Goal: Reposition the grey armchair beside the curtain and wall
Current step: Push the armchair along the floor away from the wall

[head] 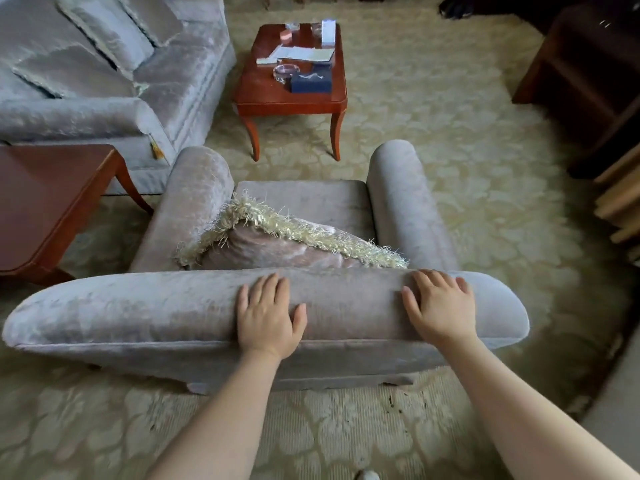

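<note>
The grey velvet armchair [145, 313] stands right in front of me on the patterned carpet, seen from behind and above. Its padded backrest top runs across the frame. My left hand [268, 315] lies palm down on the middle of that backrest top, fingers spread. My right hand [441, 306] rests the same way further right, near the right arm of the chair. A fringed cushion [277, 244] leans in the seat against the backrest. No curtain or wall shows.
A grey sofa [104, 81] with cushions stands at the far left. A red-brown coffee table [270, 95] with papers, glassware and a box is straight ahead. A wooden side table [45, 202] sits left of the armchair. Dark wooden furniture [588, 81] is at the right.
</note>
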`<state>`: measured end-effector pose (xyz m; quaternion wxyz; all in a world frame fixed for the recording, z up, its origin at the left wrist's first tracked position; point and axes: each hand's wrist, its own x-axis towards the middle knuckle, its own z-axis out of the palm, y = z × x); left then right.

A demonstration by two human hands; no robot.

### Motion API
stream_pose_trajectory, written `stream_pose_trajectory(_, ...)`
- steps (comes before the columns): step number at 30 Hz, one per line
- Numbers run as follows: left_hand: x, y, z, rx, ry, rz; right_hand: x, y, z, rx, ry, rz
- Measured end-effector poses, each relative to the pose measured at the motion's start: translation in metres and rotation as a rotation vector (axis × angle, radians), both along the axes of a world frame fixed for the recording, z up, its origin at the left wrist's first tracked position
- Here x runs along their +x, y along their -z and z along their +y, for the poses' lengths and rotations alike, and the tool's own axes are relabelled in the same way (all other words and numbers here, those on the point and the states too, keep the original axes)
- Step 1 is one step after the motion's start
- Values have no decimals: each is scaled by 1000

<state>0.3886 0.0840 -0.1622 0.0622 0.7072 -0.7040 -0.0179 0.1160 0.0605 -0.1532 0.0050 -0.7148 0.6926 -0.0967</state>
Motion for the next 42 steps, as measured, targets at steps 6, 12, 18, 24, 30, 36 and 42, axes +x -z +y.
stream_pose_trajectory(6,-4,-4,2,-51,-3,-34,-9,1,1,-46,58,-15)
stream_pose_trajectory(12,-60,-14,2,102,-4,26,-10,-2,0,-11,64,-16)
stream_pose_trajectory(18,-180,-20,-5,101,171,63,-16,-4,-2,-42,3,-148)
stream_pose_trajectory(24,-198,-23,-4,106,111,35,-77,2,8,-70,-12,-54)
stream_pose_trajectory(30,-205,-7,-2,24,291,6,-80,9,7,-170,1,-102)
stream_pose_trajectory(36,-219,3,-29,3,290,-1,-98,13,-16,-289,-112,-161)
stream_pose_trajectory(42,-221,-12,-16,66,302,-16,-100,12,-6,-282,-86,-169)
